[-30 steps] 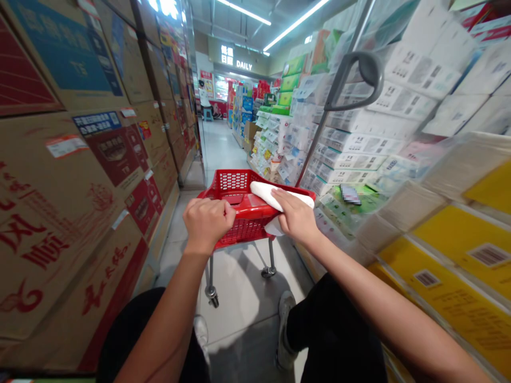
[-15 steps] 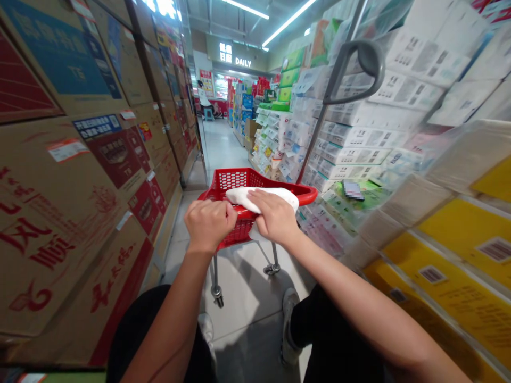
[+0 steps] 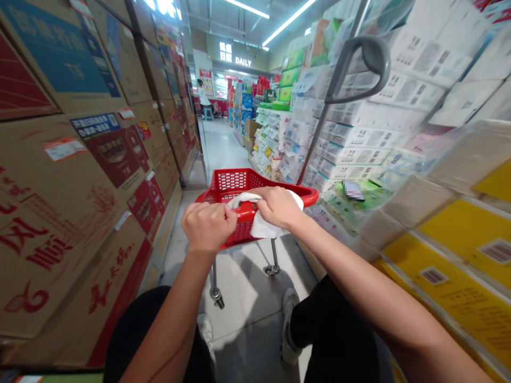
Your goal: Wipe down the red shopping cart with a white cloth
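Clamped left grip point(image 3: 209, 224) on red perforated-plastic shopping cart point(image 3: 241, 231); wrapped right grip point(image 3: 279, 206), just beside, around limp white cloth point(image 3: 268, 227), against cart beneath. Seemed midway through wiping; couldn't tell portion done or left.

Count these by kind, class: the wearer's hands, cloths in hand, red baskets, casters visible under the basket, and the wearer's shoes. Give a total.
Hands: 2 (left hand, right hand)
White cloth: 1
Red basket: 1
Visible casters: 2
Shoes: 2
Total: 8
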Available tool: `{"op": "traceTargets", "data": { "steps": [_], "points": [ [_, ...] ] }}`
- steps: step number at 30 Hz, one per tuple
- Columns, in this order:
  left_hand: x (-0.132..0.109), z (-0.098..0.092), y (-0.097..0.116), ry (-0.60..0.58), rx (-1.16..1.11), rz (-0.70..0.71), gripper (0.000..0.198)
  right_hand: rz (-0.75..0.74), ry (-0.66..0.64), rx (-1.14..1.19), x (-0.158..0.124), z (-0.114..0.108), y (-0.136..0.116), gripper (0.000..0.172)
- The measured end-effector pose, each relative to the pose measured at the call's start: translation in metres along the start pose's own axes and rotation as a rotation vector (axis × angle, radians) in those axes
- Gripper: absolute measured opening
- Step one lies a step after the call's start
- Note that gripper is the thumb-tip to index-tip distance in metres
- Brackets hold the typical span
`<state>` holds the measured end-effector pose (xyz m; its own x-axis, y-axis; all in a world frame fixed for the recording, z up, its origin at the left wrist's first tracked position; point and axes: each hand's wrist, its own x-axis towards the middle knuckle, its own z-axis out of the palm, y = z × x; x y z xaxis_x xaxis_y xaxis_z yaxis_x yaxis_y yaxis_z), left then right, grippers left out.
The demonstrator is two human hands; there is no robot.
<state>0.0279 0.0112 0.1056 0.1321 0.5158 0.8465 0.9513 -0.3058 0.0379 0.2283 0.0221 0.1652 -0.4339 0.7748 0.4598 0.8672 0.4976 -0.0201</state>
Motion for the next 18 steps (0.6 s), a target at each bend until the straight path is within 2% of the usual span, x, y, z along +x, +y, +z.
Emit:
{"op": "traceTargets", "data": {
  "steps": [3,5,7,11,13,15,18],
  "points": [
    [0.001,0.001,0.002,0.008,0.038,0.019,0.029,0.152,-0.040,0.014,0.001,-0.001,0.017,0.037],
    [0.002,0.002,0.003,0.028,0.056,0.030,0.029,0.165,-0.037,0.035,0.001,-0.001,0.022,0.038],
    [0.003,0.005,0.003,0.042,0.064,0.032,0.029,0.077,-0.003,0.078,-0.003,0.001,0.016,0.040],
    [0.004,0.008,0.001,0.045,0.055,0.030,0.030,-0.222,0.075,0.165,-0.017,0.013,-0.009,0.051],
    [0.005,0.008,0.000,0.039,0.044,0.032,0.030,-0.295,0.096,0.165,-0.023,0.017,-0.013,0.055],
    [0.005,0.007,0.002,0.023,0.029,0.040,0.029,-0.252,0.123,0.151,-0.026,0.019,-0.007,0.056],
    [0.004,0.006,0.006,0.008,0.014,0.047,0.028,-0.099,0.150,0.126,-0.029,0.017,0.010,0.053]
  ]
}}
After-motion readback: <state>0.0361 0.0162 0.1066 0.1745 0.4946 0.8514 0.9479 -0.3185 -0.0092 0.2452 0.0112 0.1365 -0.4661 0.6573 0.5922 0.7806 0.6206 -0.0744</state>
